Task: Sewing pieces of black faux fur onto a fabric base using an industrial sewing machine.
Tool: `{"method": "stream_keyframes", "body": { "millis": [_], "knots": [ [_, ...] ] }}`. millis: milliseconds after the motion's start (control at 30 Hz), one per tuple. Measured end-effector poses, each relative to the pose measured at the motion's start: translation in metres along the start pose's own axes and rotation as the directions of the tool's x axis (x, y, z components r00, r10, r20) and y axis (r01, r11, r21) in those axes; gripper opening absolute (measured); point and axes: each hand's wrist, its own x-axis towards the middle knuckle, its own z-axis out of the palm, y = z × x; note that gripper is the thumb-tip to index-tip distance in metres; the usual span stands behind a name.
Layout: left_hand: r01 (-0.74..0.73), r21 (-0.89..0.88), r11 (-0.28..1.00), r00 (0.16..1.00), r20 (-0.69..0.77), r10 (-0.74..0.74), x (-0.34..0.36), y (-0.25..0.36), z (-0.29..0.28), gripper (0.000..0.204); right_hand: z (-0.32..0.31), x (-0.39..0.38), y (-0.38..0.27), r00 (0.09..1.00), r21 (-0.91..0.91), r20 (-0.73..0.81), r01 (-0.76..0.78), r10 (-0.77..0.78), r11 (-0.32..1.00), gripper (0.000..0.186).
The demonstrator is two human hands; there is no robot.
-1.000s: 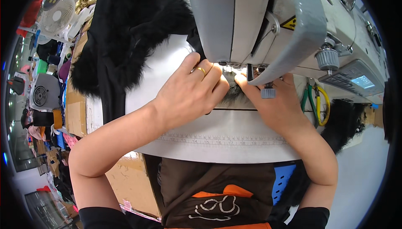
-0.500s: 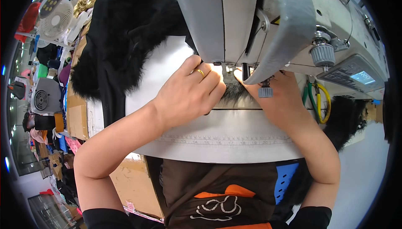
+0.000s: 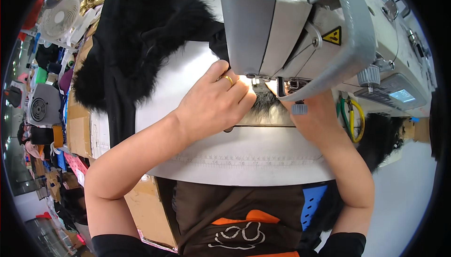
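Note:
A grey-white sewing machine (image 3: pixel 249 27) stands over the work, its lit needle area close to both my hands. My left hand (image 3: pixel 216 99), a gold ring on one finger, is closed with curled fingertips at the edge of a black fur-trimmed garment (image 3: pixel 136 41), left of the needle area. Between my hands a dark grey strip of fur (image 3: pixel 267 109) lies under the machine head. My right hand (image 3: pixel 312 116) is at the right of this fur, its fingers mostly hidden behind the machine's grey guard (image 3: pixel 357 45); one fingertip shows beside the needle area.
A white table with a printed ruler (image 3: pixel 244 160) curves along the front. Green-and-yellow-handled scissors (image 3: pixel 354 118) hang by the machine's right side, near black fur (image 3: pixel 383 139). Cardboard boxes (image 3: pixel 152 210), a white fan (image 3: pixel 58 18) and a grey heater-like box (image 3: pixel 44 104) stand at the left.
The view has shifted, so the machine appears farther right. Both hands keep nearly the same place at the needle area; the fur between them shows slightly more of its lighter part.

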Motion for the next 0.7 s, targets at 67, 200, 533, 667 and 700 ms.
{"method": "stream_keyframes", "body": {
  "millis": [67,200,533,667,700],
  "knots": [
    [-0.003,0.022,1.0,1.0,0.006,0.003,-0.0003,0.0004,0.0004,0.015,-0.0003,-0.0002,0.0,1.0,-0.005,0.005,0.007,-0.007,1.0,0.006],
    [0.011,-0.004,1.0,1.0,0.005,-0.011,-0.0006,0.0008,-0.0012,0.014,0.0011,-0.0019,0.0016,0.997,-0.019,0.076,0.003,-0.002,1.0,0.006],
    [0.02,0.038,0.999,0.995,0.102,-0.024,0.0013,0.0006,-0.0027,0.011,0.0016,0.0001,0.0023,0.999,-0.078,0.052,0.02,-0.016,0.997,0.003],
    [0.019,0.043,0.999,0.995,0.094,-0.023,0.0014,0.0021,-0.0021,0.01,0.0027,-0.0004,0.003,0.999,-0.063,0.046,0.011,-0.008,0.998,0.003],
    [0.021,0.043,0.999,0.996,0.08,-0.024,0.0016,0.0019,-0.0022,0.01,0.0027,-0.0001,0.003,0.999,-0.043,0.046,0.0,0.002,0.999,0.003]
  ]
}}
